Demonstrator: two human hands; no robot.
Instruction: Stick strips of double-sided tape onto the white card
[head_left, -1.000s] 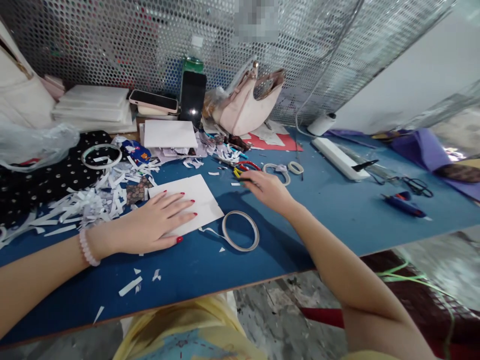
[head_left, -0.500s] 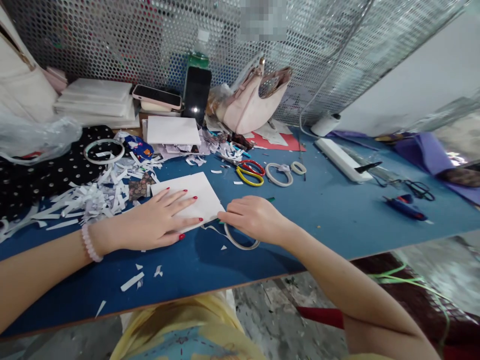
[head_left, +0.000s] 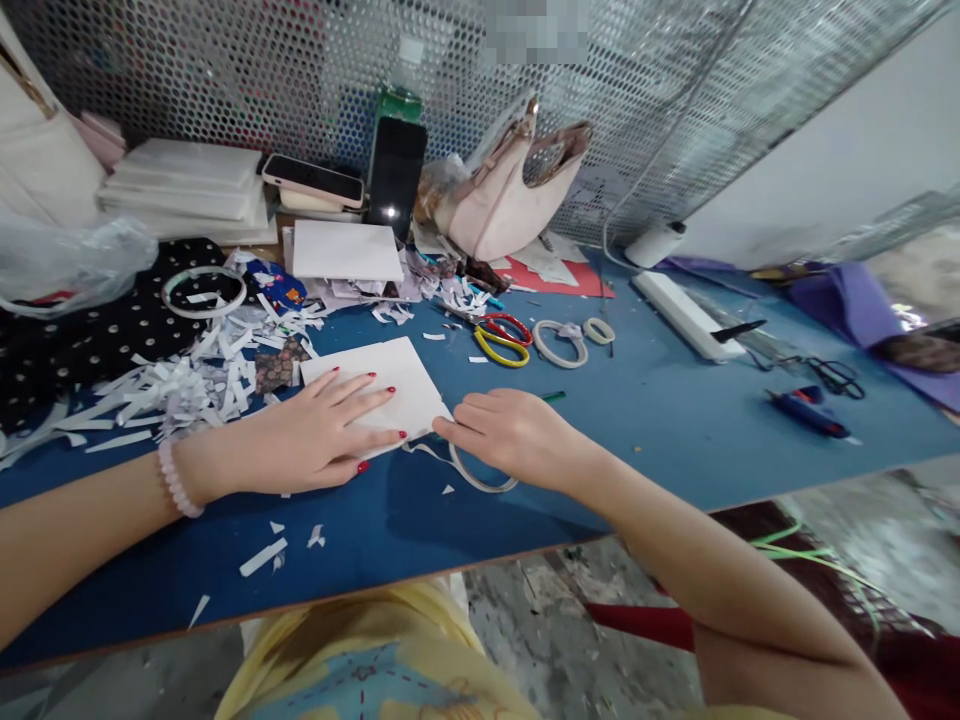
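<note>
My left hand (head_left: 311,430) lies flat with spread fingers on a white card (head_left: 397,375), pressing it to the blue table. My right hand (head_left: 517,440) is closed at the card's right corner, thumb and fingers together; what they pinch is hidden. Under that hand a roll of thin white tape (head_left: 480,483) partly shows, and a loose strip runs from it toward the card's lower edge. A thin green piece (head_left: 553,396) lies beyond my right knuckles. A brown patterned scrap (head_left: 279,368) lies by the card's left side.
Shredded paper strips (head_left: 199,385) heap at the left. Red-and-yellow-handled scissors (head_left: 501,346) and two tape rings (head_left: 560,344) lie behind my right hand. Blue-handled snips (head_left: 810,412) and a white power strip (head_left: 686,315) are at the right. Phones (head_left: 396,175) and a pink handbag (head_left: 517,190) stand behind.
Hands and card hold nearly the same position. The view has shifted slightly, and more of the green piece shows beyond my right hand.
</note>
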